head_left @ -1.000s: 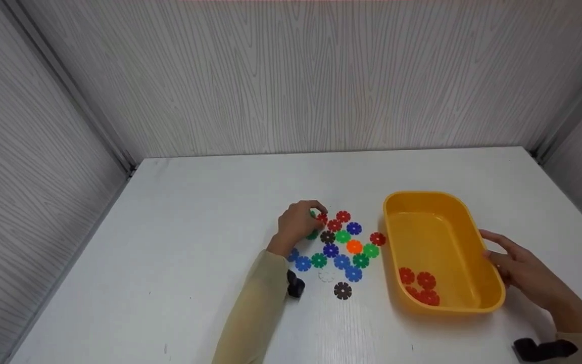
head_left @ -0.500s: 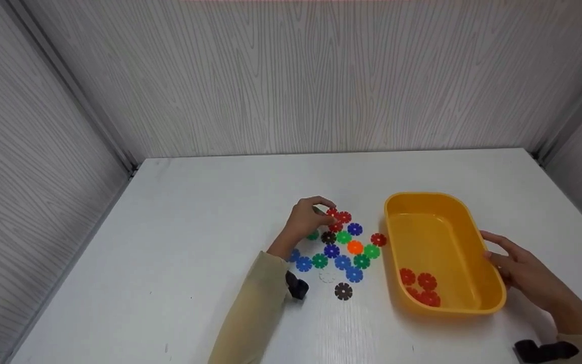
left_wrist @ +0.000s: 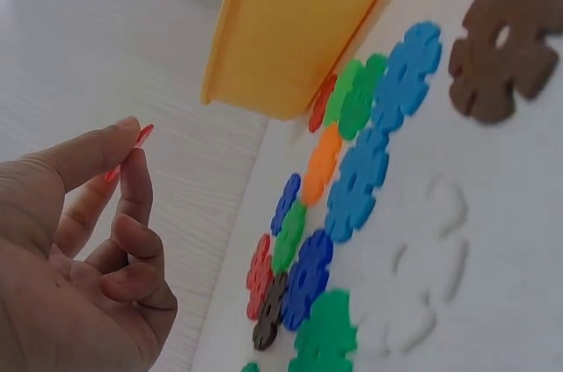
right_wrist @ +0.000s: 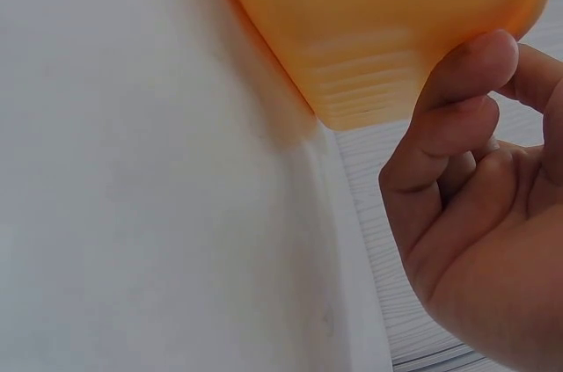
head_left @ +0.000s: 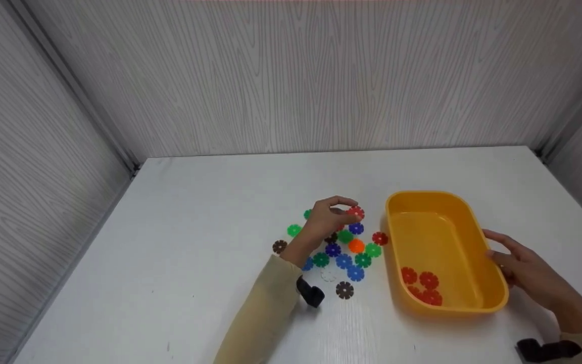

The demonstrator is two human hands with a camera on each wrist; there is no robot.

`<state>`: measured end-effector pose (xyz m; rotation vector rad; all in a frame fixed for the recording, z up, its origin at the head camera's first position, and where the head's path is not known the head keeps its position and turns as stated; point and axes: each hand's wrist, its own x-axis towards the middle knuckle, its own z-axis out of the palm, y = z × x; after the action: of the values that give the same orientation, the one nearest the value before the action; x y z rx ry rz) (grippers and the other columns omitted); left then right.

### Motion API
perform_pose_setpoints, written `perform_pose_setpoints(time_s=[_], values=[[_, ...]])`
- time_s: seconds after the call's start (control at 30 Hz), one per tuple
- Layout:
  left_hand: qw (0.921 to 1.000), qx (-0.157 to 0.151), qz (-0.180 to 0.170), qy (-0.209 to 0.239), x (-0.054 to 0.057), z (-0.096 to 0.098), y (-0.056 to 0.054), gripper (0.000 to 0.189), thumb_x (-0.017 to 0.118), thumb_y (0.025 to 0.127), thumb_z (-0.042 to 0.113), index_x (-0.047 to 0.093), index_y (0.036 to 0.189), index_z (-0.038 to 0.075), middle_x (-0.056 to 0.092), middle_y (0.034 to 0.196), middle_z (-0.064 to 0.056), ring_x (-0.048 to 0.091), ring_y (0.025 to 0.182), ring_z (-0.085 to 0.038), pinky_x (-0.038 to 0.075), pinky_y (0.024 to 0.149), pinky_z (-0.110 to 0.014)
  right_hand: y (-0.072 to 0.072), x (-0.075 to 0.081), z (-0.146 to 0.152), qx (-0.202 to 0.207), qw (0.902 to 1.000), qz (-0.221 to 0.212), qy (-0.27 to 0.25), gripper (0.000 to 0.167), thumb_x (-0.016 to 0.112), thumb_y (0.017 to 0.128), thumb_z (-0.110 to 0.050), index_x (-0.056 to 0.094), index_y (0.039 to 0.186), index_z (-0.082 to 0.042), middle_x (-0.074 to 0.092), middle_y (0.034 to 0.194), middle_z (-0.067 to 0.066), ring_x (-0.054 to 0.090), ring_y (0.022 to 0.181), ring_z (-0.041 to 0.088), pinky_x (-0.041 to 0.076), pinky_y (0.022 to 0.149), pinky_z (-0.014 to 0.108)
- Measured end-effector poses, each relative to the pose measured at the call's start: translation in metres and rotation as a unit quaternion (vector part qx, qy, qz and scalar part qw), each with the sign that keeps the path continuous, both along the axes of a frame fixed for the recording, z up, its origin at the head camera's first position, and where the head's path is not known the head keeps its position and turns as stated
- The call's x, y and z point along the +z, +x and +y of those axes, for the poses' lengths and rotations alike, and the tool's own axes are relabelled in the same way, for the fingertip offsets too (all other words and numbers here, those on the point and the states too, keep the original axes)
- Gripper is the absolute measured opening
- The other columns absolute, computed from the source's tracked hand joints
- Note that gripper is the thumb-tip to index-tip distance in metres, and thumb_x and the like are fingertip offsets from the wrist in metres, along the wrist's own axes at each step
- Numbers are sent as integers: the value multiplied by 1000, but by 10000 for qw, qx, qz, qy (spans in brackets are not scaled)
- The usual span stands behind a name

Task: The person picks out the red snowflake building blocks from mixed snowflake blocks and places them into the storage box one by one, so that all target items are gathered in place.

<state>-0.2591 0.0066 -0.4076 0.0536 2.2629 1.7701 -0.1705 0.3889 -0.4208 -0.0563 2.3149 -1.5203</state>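
My left hand pinches a red snowflake building disc between thumb and forefinger, above the far part of a loose spread of discs. In the left wrist view the disc shows edge-on at the fingertips, its other fingers curled below. My right hand holds the right side of a yellow plastic tub, with curled fingers at its wall in the right wrist view. Several red discs lie in the tub's near left corner.
Left of the tub, discs lie flat: orange, white, brown, several blues and greens. One red disc is close to the tub's left wall. Wood-grain panels stand behind the white table.
My left hand has moved right with the red disc in its pinch, uncovering green and brown discs on the left. The right hand and the tub have stayed in place.
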Motion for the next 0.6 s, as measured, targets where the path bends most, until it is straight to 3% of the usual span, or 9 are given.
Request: perform_pose_setpoints(time_s=[0.17, 0.33, 0.6], values=[[9986, -383, 22, 377, 5, 20, 13, 27, 78, 81, 21, 69, 107, 27, 72, 96, 4, 67, 96, -16, 50, 100, -37, 0, 2, -2, 12, 10000, 24, 43, 53, 39, 104, -37, 22, 152, -23, 58, 75, -5, 55, 64, 19, 51, 62, 26], [9952, -736, -101, 642, 11, 39, 27, 28, 79, 80, 18, 70, 104, 27, 72, 93, 3, 71, 94, -21, 53, 94, -38, 1, 3, -3, -19, 10000, -17, 38, 55, 41, 102, -41, 23, 152, -24, 56, 73, -5, 55, 64, 19, 51, 62, 27], [9880, -1350, 39, 746, 19, 62, 47, 22, 77, 81, 18, 72, 102, 24, 71, 90, 4, 68, 82, -10, 56, 86, -30, 0, 3, -4, -118, 9997, -162, 115, 59, 43, 101, -44, 21, 152, -23, 61, 80, -5, 58, 68, 20, 53, 65, 28]])
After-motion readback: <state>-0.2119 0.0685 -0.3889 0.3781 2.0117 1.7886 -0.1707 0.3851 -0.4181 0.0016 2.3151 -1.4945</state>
